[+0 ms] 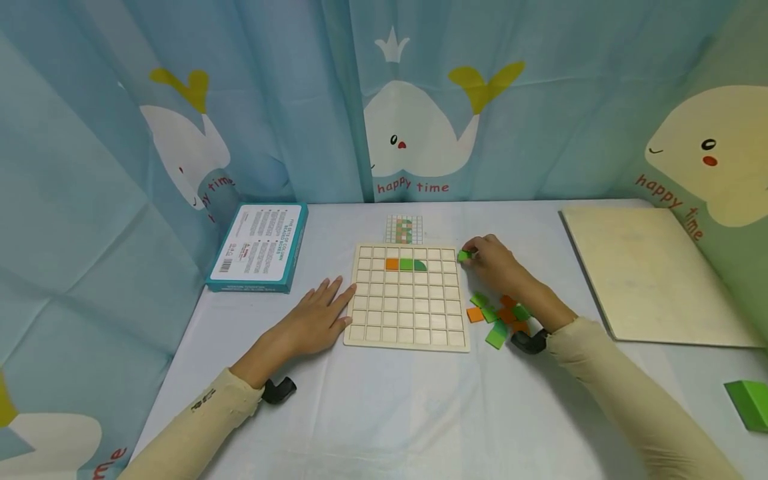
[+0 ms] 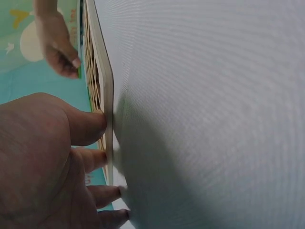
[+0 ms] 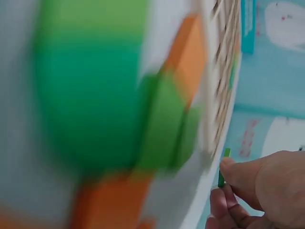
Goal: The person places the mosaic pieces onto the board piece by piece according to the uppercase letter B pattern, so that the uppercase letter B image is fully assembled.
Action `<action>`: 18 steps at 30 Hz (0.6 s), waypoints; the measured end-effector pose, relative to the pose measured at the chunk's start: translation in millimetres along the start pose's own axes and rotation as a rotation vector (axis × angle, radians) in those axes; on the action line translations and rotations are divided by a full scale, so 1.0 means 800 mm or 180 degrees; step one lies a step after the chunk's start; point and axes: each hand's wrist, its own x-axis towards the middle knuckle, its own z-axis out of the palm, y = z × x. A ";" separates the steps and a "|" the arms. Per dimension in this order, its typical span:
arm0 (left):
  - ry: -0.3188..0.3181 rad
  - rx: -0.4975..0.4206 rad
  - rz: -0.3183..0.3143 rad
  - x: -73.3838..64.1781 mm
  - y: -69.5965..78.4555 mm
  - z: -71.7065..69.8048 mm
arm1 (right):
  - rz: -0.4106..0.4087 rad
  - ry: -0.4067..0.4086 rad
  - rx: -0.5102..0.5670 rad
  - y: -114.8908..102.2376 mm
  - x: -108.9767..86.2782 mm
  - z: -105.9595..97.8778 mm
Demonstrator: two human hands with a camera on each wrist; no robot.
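My right hand (image 1: 493, 261) pinches a small green tile (image 1: 464, 256) just off the right edge of the wooden grid board (image 1: 390, 319), near its upper corner. In the right wrist view the tile (image 3: 224, 168) stands on edge between thumb and fingertips. My left hand (image 1: 319, 319) lies with fingers spread at the board's left side; in the left wrist view its thumb (image 2: 90, 128) touches the board's rim (image 2: 108, 86). In the board's second row sit an orange tile (image 1: 392, 265), a green tile (image 1: 406, 265) and a two-tone green tile with a curved shape (image 1: 420, 266).
Several loose orange and green tiles (image 1: 496, 335) lie right of the board, below the right hand. A small printed pattern card (image 1: 405, 229) is behind the board. There is a teal box (image 1: 258, 247) at the left, a plain wooden panel (image 1: 660, 273) and a green block (image 1: 749, 404) at the right.
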 end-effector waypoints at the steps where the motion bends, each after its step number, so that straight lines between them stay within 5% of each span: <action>1: -0.0001 0.0001 0.0002 0.000 0.000 0.000 | -0.0005 -0.0029 0.0041 -0.007 0.002 0.003; 9: 0.0013 -0.0003 -0.0008 0.000 -0.001 0.001 | -0.0313 -0.0293 0.0135 -0.068 0.013 0.040; 18: 0.0018 0.0003 -0.0018 0.002 -0.003 0.003 | -0.0662 -0.0228 -0.0098 -0.112 0.025 0.070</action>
